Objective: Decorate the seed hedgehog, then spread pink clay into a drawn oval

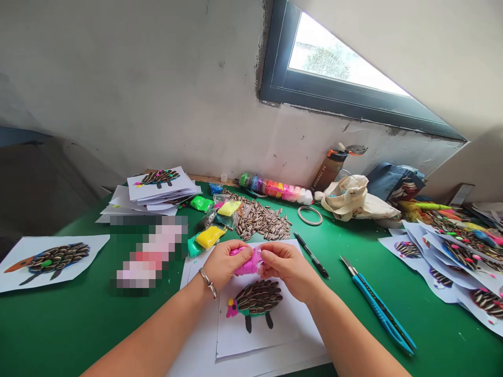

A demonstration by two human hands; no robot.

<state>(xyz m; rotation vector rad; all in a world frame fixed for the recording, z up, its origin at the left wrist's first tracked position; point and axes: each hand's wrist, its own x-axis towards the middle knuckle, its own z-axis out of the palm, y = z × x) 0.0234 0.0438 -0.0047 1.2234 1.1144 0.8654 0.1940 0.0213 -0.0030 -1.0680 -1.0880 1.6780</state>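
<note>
At the middle of the green tabletop (82, 324), taking 12 o'clock as straight away from us, we hold a pink packet (248, 263) just above the white paper. Our left hand (229, 259) has its thumb and fingers closed on the pink bulk; a silvery bracelet (208, 284) circles that wrist. Our right hand (283, 263) pinches the clear wrapping at the packet's 3 o'clock end, fingertips drawn together.

At 6 o'clock from the packet lies a seed-covered bird (259, 298), with a pink head, a yellow spot above it and two dark legs, on a white sheet (251, 343) over more paper.

Around our hands, we see a heap of striped seeds (263, 222) near 12 o'clock and a yellow packet (210, 237) at 10, among other small packets. A black pen (312, 255) lies at 3 o'clock, and a blue utility knife (379, 306) farther out at 4, blade pointing away from us. A ring (310, 215) rests flat at 2, with a cream bag (348, 196) beyond it. Well out at 9 o'clock we have another bird picture (55, 262); a paper stack (157, 188) sits at 10.
</note>
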